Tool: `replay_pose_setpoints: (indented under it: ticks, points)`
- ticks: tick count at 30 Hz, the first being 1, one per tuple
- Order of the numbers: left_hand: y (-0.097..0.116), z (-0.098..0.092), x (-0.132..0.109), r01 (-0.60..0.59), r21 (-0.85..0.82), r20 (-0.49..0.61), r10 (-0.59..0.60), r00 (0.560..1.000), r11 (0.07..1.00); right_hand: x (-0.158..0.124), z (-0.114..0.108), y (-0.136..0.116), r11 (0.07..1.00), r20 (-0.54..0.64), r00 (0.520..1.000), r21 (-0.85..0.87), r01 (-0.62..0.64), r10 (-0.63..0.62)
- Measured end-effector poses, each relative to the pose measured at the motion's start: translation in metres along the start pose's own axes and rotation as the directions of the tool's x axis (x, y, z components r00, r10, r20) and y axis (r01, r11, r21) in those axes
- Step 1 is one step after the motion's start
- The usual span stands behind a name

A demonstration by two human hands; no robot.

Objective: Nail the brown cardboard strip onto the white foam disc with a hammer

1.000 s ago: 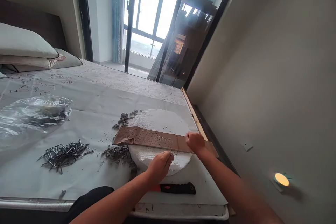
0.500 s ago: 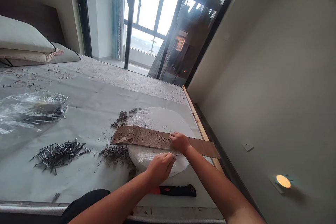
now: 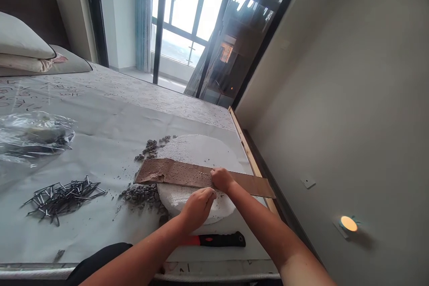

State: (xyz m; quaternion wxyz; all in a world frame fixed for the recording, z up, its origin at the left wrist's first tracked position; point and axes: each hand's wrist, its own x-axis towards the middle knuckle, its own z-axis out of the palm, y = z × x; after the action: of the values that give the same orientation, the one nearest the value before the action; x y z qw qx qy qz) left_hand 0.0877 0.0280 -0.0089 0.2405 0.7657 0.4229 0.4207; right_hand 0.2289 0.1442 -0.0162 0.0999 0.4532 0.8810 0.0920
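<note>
1. Right hand (image 3: 221,178): it has travelled leftward along the perforated brown strip (image 3: 181,173) over the last second, from near the strip's right end to about its middle. It now rests on top of the strip, fingers curled and pressing down; whether anything is pinched in that grip cannot be told.

2. Left hand (image 3: 197,208): position unchanged against the earlier frames. It sits on the near edge of the white foam disc (image 3: 201,152), fingers bunched together with the tips just below the strip. It may be pinching something small, but this is too small to confirm.

3. Strip: it lies flat across the foam disc, left end overhanging toward the grey rubble (image 3: 142,194), right end overhanging toward the bed's edge. Its lie on the disc matches the earlier frames.

4. Judgement: with the right hand moved in beside the left, both hands now meet at one spot on the strip, which suggests work at a single hole there.

5. Surroundings: a pile of nails (image 3: 60,195) lies on the sheet-covered bed (image 3: 110,120), well left of the disc. A hammer with a red and black handle (image 3: 217,240) lies just behind the left forearm, untouched. A clear plastic bag (image 3: 33,132) lies at far left.

6. The view has shifted slightly since the earlier frames; the objects have not moved.
</note>
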Motion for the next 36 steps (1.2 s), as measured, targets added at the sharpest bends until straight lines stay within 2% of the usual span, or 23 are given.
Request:
replay_pose_setpoints:
  ticks: [9,13,18,22,25,27,28,30,32,33,34,36]
  points:
    - [-0.003,-0.002,0.004,0.039,-0.03,0.046,-0.037,0.998,0.999,0.003,-0.008,0.004,0.988,0.002,0.991,0.071,-0.134,0.134]
    - [-0.006,-0.003,0.007,0.069,-0.114,0.006,-0.069,0.998,0.991,0.006,-0.013,0.007,0.986,0.027,0.992,0.111,-0.125,0.122]
    - [-0.013,-0.005,0.012,0.173,-0.198,-0.095,-0.194,0.976,0.965,0.007,-0.014,0.005,0.979,0.023,0.992,0.159,-0.129,0.127]
    - [-0.02,-0.008,0.017,0.284,-0.355,-0.123,-0.346,0.93,0.891,-0.001,-0.025,0.008,0.959,-0.045,0.979,0.216,-0.183,0.197]
    - [-0.028,-0.011,0.023,0.337,-0.494,-0.13,-0.451,0.883,0.801,-0.009,-0.047,0.009,0.946,-0.122,0.969,0.272,-0.176,0.216]
    - [-0.033,-0.013,0.027,0.356,-0.599,-0.125,-0.522,0.844,0.717,-0.014,-0.062,0.004,0.946,-0.156,0.975,0.306,-0.104,0.158]
    - [-0.035,-0.014,0.029,0.374,-0.66,-0.089,-0.562,0.823,0.652,-0.016,-0.069,-0.001,0.944,-0.165,0.981,0.326,-0.048,0.107]
    - [-0.036,-0.016,0.03,0.452,-0.77,0.096,-0.618,0.78,0.451,-0.019,-0.077,-0.013,0.921,-0.182,0.983,0.38,0.085,-0.015]
    - [-0.034,-0.018,0.03,0.55,-0.804,0.328,-0.602,0.728,0.227,-0.021,-0.078,-0.023,0.883,-0.207,0.973,0.429,0.189,-0.107]
    - [-0.033,-0.018,0.029,0.581,-0.802,0.409,-0.583,0.702,0.137,-0.021,-0.076,-0.026,0.87,-0.222,0.967,0.443,0.216,-0.127]
    - [-0.033,-0.018,0.028,0.594,-0.802,0.455,-0.575,0.68,0.067,-0.021,-0.073,-0.027,0.874,-0.231,0.966,0.438,0.212,-0.118]
    - [-0.033,-0.019,0.027,0.583,-0.812,0.472,-0.607,0.639,-0.017,-0.02,-0.064,-0.024,0.918,-0.225,0.974,0.379,0.119,-0.034]
